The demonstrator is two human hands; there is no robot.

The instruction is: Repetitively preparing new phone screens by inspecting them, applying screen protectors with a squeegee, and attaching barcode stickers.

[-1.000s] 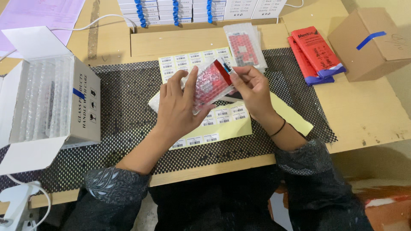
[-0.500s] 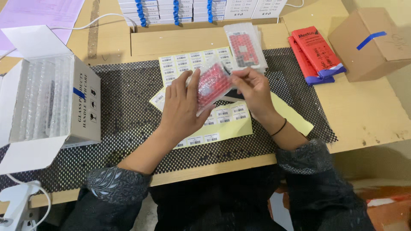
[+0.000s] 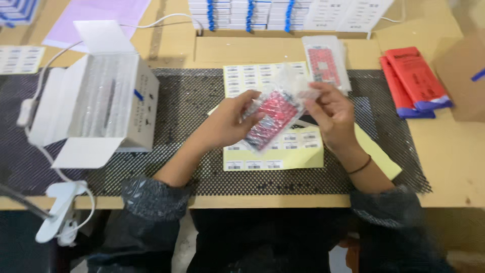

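red packet (image 3: pixel 270 119) blurred, brown box (image 3: pixel 462 81) cropped

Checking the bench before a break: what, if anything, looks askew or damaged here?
Nothing looks damaged or spilled. Only the yellow label sheets lie crooked, one fanned out under another on the black mesh mat. The left hand and right hand hold a red packet in clear wrap above them.

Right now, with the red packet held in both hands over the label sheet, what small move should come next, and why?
Probably peel one label from the yellow sheet below: the left hand and right hand hold the red packet just above it, apparently unlabelled.
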